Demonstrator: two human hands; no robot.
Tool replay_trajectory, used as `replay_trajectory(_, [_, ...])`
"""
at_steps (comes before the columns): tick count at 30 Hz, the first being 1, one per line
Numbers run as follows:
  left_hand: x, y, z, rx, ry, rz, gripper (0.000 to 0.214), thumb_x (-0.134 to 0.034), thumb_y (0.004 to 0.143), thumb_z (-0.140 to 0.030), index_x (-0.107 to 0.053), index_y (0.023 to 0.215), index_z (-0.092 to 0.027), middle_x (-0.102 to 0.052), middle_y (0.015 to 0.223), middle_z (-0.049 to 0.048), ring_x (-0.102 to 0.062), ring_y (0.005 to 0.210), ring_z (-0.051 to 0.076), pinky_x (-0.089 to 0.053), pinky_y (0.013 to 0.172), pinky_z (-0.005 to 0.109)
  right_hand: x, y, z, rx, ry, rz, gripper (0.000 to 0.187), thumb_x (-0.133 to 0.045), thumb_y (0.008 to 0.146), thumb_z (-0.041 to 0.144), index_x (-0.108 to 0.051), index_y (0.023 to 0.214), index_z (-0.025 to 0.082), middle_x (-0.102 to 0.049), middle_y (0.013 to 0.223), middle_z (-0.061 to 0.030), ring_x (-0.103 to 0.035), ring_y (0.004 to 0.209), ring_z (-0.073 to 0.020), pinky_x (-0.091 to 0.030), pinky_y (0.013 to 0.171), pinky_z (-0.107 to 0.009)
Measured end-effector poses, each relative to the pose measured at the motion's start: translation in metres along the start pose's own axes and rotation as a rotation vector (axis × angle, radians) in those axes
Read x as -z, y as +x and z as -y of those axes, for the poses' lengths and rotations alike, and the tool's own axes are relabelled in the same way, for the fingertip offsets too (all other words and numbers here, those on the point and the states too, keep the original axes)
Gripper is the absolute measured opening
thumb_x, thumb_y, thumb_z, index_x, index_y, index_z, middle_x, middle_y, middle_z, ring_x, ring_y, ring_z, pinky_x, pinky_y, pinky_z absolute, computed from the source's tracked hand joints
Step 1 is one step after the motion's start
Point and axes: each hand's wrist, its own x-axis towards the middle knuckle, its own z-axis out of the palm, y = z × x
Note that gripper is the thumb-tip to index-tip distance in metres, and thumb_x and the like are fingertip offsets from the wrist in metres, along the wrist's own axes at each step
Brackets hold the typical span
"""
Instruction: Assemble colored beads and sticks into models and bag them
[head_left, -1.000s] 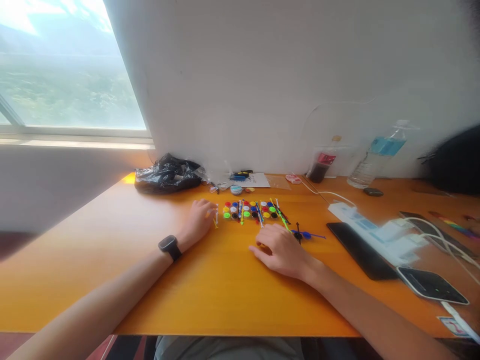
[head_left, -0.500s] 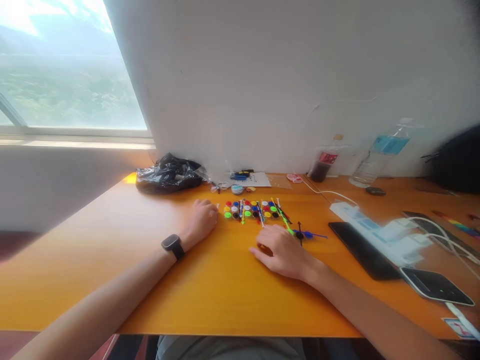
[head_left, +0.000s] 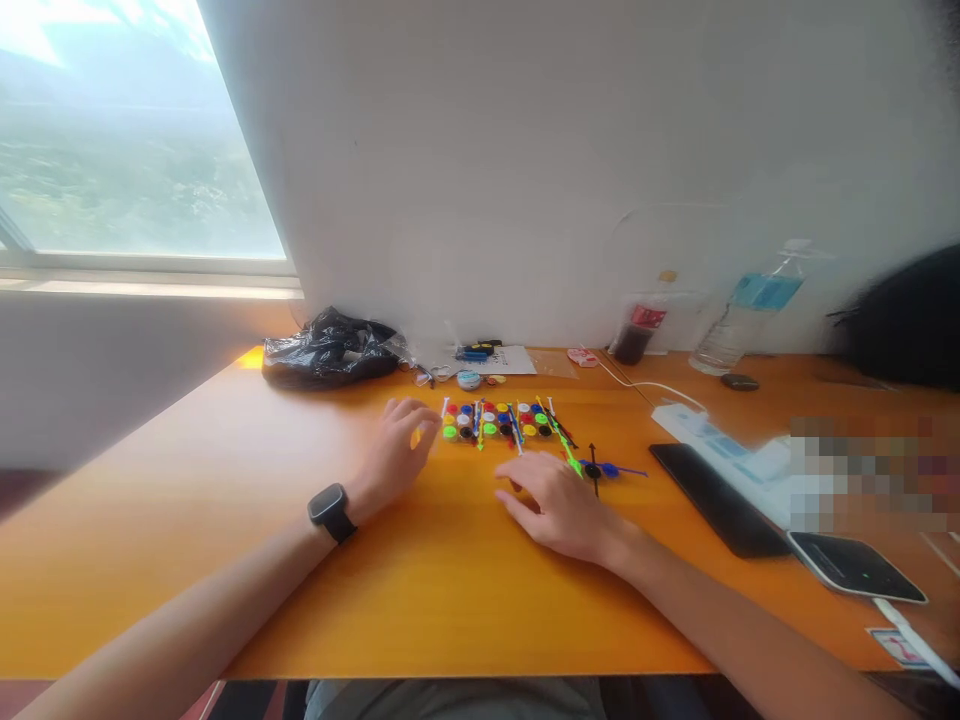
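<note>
A cluster of small coloured round pieces and thin coloured sticks point(head_left: 499, 421) lies on the orange table point(head_left: 420, 560), arranged in rows. My left hand point(head_left: 397, 445), with a black watch on the wrist, rests at the cluster's left end; its fingers are curled loosely and a white stick stands just past the fingertips. My right hand point(head_left: 555, 498) lies palm down just in front of the cluster, fingers slightly bent and apart, nothing seen in it. A black and a blue stick piece point(head_left: 604, 468) lie right of that hand.
A black plastic bag point(head_left: 330, 348) sits at the back left by the wall. Behind the cluster are a paper with small items point(head_left: 495, 358) and a small tin. To the right stand two bottles point(head_left: 739, 310), a power strip with cables point(head_left: 720, 435), a dark tablet point(head_left: 720, 500) and a phone point(head_left: 855, 565).
My left hand has slid slightly down and left of the cluster, its fingers opening a little. My right hand has barely moved. The view has shifted a bit.
</note>
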Motion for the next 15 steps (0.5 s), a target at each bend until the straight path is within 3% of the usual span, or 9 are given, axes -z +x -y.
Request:
replay_trajectory(3, [-0.001,-0.006,-0.024,-0.084,-0.201,0.214,0.022,-0.053,0.104,-0.033,-0.071,0.097,-0.024,-0.069,0.105,0.0085,-0.061,0.1,0.025,-0.052,0.096,0.043,0.0,-0.001,0.002,-0.056,0.076,-0.007,0.04,-0.059,0.099,0.022,-0.058,0.139,0.024,-0.074,0.107,-0.0075,-0.067,0.098,-0.0236,-0.05,0.089,-0.035])
replay_trajectory(5, [-0.003,-0.009,-0.035,-0.159,-0.309,0.357,0.025,-0.051,0.105,-0.034,-0.072,0.094,-0.024,-0.07,0.104,0.0104,-0.062,0.099,0.025,-0.054,0.094,0.043,-0.001,0.0,0.002,-0.076,0.108,0.001,0.045,-0.058,0.1,0.021,-0.054,0.144,0.027,-0.074,0.108,-0.0062,-0.069,0.098,-0.023,-0.052,0.088,-0.034])
replay_trajectory(8, [-0.007,-0.011,-0.04,-0.227,-0.393,0.468,0.03,-0.048,0.106,-0.035,-0.073,0.093,-0.024,-0.069,0.106,0.0128,-0.063,0.1,0.025,-0.056,0.094,0.041,-0.004,0.0,-0.001,-0.072,0.115,0.009,0.031,-0.055,0.101,0.02,-0.066,0.13,0.027,-0.076,0.107,-0.0056,-0.07,0.097,-0.0218,-0.051,0.087,-0.032])
replay_trajectory(11, [-0.011,-0.012,-0.038,-0.222,-0.417,0.496,0.027,-0.05,0.105,-0.033,-0.073,0.094,-0.023,-0.068,0.106,0.0116,-0.065,0.099,0.023,-0.056,0.093,0.038,-0.007,0.001,-0.005,-0.081,0.096,0.02,0.022,-0.055,0.102,0.018,-0.073,0.112,0.026,-0.077,0.102,-0.0042,-0.07,0.094,-0.0203,-0.05,0.085,-0.03])
replay_trajectory(15, [-0.014,-0.016,-0.033,-0.186,-0.41,0.503,0.016,-0.06,0.1,-0.027,-0.071,0.111,-0.023,-0.069,0.104,0.0079,-0.066,0.091,0.02,-0.056,0.085,0.033,-0.006,0.002,-0.009,-0.092,0.093,0.007,0.022,-0.059,0.098,0.013,-0.075,0.105,0.026,-0.078,0.097,-0.0022,-0.071,0.092,-0.0198,-0.05,0.082,-0.029])
